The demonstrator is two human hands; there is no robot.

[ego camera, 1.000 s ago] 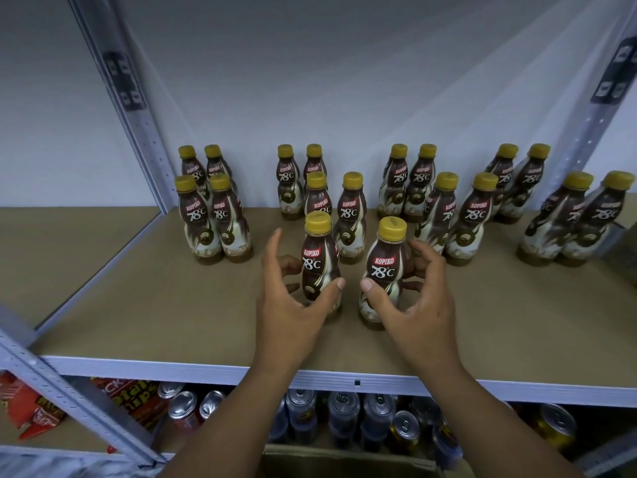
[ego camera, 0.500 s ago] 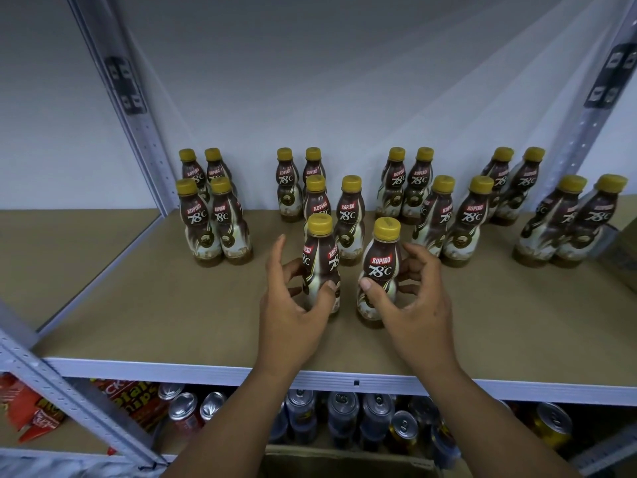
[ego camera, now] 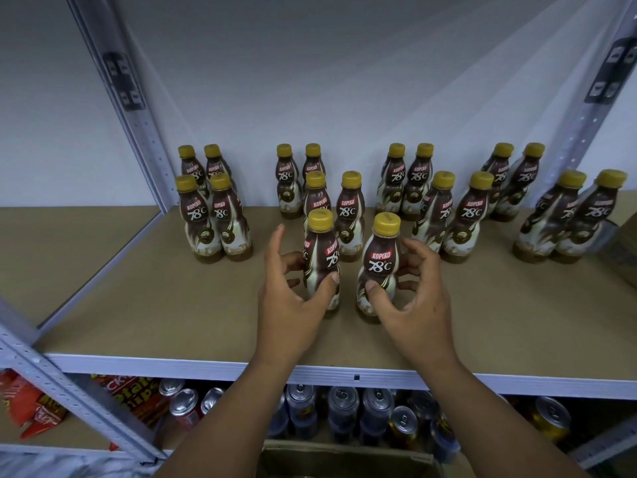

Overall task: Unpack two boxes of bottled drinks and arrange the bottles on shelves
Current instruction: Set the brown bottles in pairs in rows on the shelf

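Two brown bottles with yellow caps stand side by side at the front of the brown shelf board (ego camera: 144, 305). My left hand (ego camera: 293, 301) wraps the left front bottle (ego camera: 322, 257), thumb in front, fingers behind, index finger lifted. My right hand (ego camera: 415, 301) holds the right front bottle (ego camera: 379, 267) the same way; its label faces me. Behind them, more bottles stand in pairs: a left group (ego camera: 213, 215), a middle group (ego camera: 350, 208), a right group (ego camera: 462, 215) and a far right pair (ego camera: 565, 219).
Grey metal uprights rise at the left (ego camera: 138, 108) and right (ego camera: 586, 115). Under the shelf's white front rail (ego camera: 172, 365) are several drink cans (ego camera: 344, 405) and red snack packets (ego camera: 31, 405). A cardboard box's rim (ego camera: 344, 453) shows at the bottom edge.
The left front bottle has turned in my left hand, so its label now faces right. Both hands and the two front bottles stay at about the same spot on the shelf.
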